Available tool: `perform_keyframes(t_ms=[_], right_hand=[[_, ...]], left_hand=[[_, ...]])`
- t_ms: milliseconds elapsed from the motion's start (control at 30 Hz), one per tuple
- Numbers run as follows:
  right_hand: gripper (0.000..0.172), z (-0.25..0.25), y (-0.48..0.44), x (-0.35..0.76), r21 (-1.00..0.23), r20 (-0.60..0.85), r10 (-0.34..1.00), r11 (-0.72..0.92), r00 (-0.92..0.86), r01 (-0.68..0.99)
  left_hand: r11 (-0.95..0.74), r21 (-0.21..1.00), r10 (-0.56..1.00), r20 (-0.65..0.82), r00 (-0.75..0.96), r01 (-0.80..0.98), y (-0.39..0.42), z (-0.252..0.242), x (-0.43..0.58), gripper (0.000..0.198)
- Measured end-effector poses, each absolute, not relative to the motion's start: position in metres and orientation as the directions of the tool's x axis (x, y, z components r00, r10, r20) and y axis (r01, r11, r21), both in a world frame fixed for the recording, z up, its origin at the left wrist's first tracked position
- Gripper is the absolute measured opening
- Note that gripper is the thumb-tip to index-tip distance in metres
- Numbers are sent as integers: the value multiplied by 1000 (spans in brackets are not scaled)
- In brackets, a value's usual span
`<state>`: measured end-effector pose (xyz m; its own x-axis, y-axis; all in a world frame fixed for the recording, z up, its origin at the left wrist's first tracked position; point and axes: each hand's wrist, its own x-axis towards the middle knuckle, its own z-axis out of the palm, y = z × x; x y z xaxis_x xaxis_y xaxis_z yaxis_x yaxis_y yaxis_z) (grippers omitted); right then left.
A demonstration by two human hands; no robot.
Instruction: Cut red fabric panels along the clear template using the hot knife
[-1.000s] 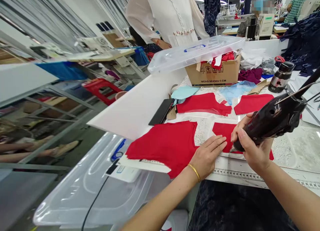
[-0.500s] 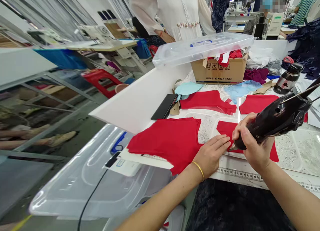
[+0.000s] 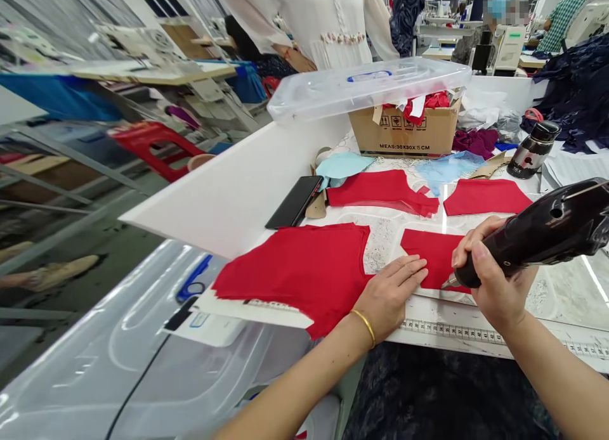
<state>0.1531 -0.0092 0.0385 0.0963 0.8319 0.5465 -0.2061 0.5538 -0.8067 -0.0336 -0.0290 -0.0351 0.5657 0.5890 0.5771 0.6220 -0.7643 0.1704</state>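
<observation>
My left hand (image 3: 391, 294), with a gold bangle at the wrist, lies flat with fingers stretched over the left edge of a red fabric piece (image 3: 431, 253). My right hand (image 3: 499, 281) is wrapped round a black handheld tool (image 3: 537, 234), whose pointed metal tip (image 3: 451, 281) is down at the red piece near its front edge, right of my left fingertips. A larger red fabric stack (image 3: 295, 269) spreads to the left over white paper. Two more red pieces lie behind: one at the centre (image 3: 375, 189), one at the right (image 3: 485, 196).
A cardboard box (image 3: 404, 132) under a clear plastic lid (image 3: 366, 88) stands at the back. Further right is a black bottle (image 3: 533, 149). A black phone (image 3: 295, 202) lies by the white side panel (image 3: 228, 186). A measuring tape (image 3: 457, 330) runs along the front edge. A person in white stands behind.
The tool and my right hand have moved right relative to my left hand, and the tip has shifted away from the left fingertips. The whole view has turned slightly.
</observation>
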Motion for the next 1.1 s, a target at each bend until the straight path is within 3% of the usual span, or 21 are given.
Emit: perform_keyframes(t_ms=[233,433,667,900,1100], right_hand=[[31,41,-13,167,-794,518,838,546,171,-269],[11,41,-13,172,-814,527,836,548,151,-194],[30,44,-18,187,-801,517,833,552,199,-232],[17,41,-17,196,-819,515,830,550,214,-164],[31,48,-22,208,-811,517,818,562,252,-162]], left_hand=[[-758,184,604,559,568,626,-29,-34,-34,55],[-762,178,599,559,574,622,-29,-34,-36,57],[-763,172,597,558,576,623,-29,-34,-36,56],[-761,178,602,551,577,624,-28,-34,-38,58],[-761,185,606,542,582,621,-28,-33,-39,62]])
